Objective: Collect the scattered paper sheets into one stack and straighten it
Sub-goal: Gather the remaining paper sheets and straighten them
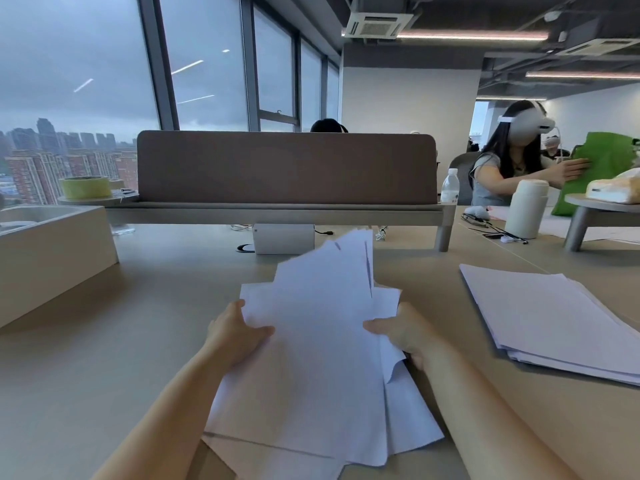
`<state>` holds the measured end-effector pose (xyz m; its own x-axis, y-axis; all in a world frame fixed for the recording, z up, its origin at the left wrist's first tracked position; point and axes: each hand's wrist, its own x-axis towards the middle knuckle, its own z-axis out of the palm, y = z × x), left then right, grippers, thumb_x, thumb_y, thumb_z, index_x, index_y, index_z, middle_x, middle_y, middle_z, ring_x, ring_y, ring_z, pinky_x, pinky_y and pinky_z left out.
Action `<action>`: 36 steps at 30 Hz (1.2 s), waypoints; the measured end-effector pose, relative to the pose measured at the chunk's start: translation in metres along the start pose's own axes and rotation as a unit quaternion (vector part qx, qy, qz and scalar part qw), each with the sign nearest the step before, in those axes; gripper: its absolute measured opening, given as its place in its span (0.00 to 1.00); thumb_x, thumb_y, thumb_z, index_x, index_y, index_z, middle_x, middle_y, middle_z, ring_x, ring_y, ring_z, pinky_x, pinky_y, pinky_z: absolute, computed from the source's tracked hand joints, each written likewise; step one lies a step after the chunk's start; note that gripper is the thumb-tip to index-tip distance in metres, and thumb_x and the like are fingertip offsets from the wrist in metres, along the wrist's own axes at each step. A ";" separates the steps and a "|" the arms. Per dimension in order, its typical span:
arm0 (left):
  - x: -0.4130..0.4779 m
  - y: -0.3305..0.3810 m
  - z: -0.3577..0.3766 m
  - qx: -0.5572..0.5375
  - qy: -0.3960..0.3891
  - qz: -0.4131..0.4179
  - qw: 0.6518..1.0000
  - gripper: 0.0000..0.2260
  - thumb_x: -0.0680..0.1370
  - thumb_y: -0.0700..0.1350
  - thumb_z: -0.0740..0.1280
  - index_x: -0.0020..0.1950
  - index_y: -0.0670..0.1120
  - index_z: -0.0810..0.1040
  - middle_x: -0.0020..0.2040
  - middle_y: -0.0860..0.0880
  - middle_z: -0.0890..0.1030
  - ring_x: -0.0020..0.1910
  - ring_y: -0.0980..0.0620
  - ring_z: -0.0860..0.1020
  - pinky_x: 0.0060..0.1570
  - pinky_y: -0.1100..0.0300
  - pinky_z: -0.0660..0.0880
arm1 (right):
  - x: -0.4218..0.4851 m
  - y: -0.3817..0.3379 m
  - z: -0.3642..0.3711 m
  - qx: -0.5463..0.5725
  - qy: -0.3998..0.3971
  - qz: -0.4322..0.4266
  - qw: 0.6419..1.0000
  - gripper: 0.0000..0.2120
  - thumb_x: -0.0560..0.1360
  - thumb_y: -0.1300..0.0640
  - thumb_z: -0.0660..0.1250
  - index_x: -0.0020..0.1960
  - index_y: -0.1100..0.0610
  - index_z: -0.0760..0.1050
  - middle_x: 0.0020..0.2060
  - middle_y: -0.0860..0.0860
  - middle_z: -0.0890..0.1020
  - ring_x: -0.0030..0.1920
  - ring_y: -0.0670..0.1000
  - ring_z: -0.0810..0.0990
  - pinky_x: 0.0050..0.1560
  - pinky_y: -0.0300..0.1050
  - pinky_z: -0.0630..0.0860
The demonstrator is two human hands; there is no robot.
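A loose, fanned bunch of white paper sheets [318,341] is lifted off the beige desk [138,341] in front of me, its corners sticking out at different angles. My left hand [239,332] grips the bunch's left edge, thumb on top. On the opposite edge, my right hand [405,332] holds it the same way. The bunch's lower sheets hang down toward the desk's near edge. A second pile of white sheets [550,320], roughly squared, lies flat on the desk to the right.
A brown divider panel [287,168] on a shelf runs across the back of the desk, a small white box [284,239] under it. A pale box [52,251] stands at the left. Far right, a person in a headset [512,157] sits behind a white flask [526,209].
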<state>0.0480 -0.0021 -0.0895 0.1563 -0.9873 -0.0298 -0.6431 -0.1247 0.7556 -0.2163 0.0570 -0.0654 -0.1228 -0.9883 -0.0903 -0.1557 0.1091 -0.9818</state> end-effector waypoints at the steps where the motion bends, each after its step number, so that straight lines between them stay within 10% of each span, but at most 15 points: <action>1: 0.001 -0.002 -0.002 0.002 0.002 -0.008 1.000 0.36 0.66 0.57 0.74 0.70 0.48 0.66 0.65 0.46 0.74 0.66 0.42 0.70 0.62 0.48 0.72 | -0.001 -0.002 -0.003 0.024 0.001 -0.011 1.000 0.10 0.73 0.68 0.69 0.55 0.65 0.79 0.49 0.58 0.85 0.44 0.56 0.84 0.46 0.47 0.80; 4: 0.007 -0.006 -0.007 -0.044 0.003 0.006 0.999 0.39 0.55 0.66 0.71 0.62 0.48 0.75 0.56 0.48 0.80 0.60 0.45 0.76 0.57 0.50 0.76 | -0.006 -0.006 -0.014 0.085 -0.017 -0.051 0.995 0.07 0.74 0.67 0.68 0.51 0.61 0.80 0.43 0.51 0.86 0.39 0.49 0.86 0.38 0.40 0.81; 8: 0.000 0.012 -0.017 -0.237 -0.072 0.069 0.966 0.19 0.71 0.44 0.75 0.59 0.40 0.77 0.50 0.43 0.83 0.45 0.48 0.82 0.38 0.66 0.79 | -0.011 -0.015 -0.024 0.124 -0.048 -0.082 0.988 0.10 0.75 0.64 0.68 0.56 0.58 0.79 0.50 0.54 0.86 0.48 0.53 0.85 0.42 0.43 0.81; 12: -0.008 0.046 -0.037 -0.394 -0.117 0.114 0.904 0.15 0.75 0.35 0.69 0.60 0.43 0.72 0.54 0.40 0.81 0.48 0.45 0.82 0.49 0.56 0.80 | -0.010 -0.042 -0.031 0.108 -0.038 -0.124 0.986 0.12 0.73 0.62 0.70 0.57 0.58 0.79 0.52 0.54 0.85 0.49 0.52 0.85 0.46 0.43 0.80; 21: -0.025 0.146 -0.086 -0.432 -0.009 0.289 0.855 0.17 0.77 0.36 0.67 0.62 0.47 0.65 0.48 0.46 0.80 0.46 0.46 0.81 0.51 0.49 0.78 | -0.018 -0.166 -0.043 0.054 0.016 -0.314 0.948 0.14 0.70 0.62 0.74 0.51 0.46 0.79 0.50 0.47 0.85 0.51 0.48 0.84 0.55 0.48 0.78; 31: -0.030 0.115 -0.055 -0.414 -0.011 0.294 0.862 0.13 0.77 0.40 0.68 0.58 0.52 0.69 0.55 0.44 0.80 0.53 0.46 0.81 0.50 0.53 0.80 | -0.015 -0.137 -0.040 0.048 0.020 -0.279 0.959 0.13 0.69 0.63 0.74 0.50 0.51 0.79 0.41 0.43 0.85 0.39 0.40 0.84 0.39 0.34 0.80; 36: -0.030 0.109 -0.047 -0.411 -0.016 0.293 0.863 0.07 0.79 0.41 0.64 0.54 0.51 0.73 0.50 0.47 0.82 0.50 0.48 0.81 0.53 0.50 0.78 | -0.009 -0.112 -0.041 0.034 0.029 -0.277 0.960 0.08 0.71 0.59 0.73 0.48 0.49 0.80 0.47 0.46 0.85 0.48 0.46 0.84 0.57 0.48 0.79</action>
<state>0.0086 0.0191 0.0243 -0.0438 -0.8613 0.5062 0.1458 0.4957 0.8561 -0.2380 0.0582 0.0525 -0.0941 -0.8853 0.4555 -0.1484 -0.4399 -0.8857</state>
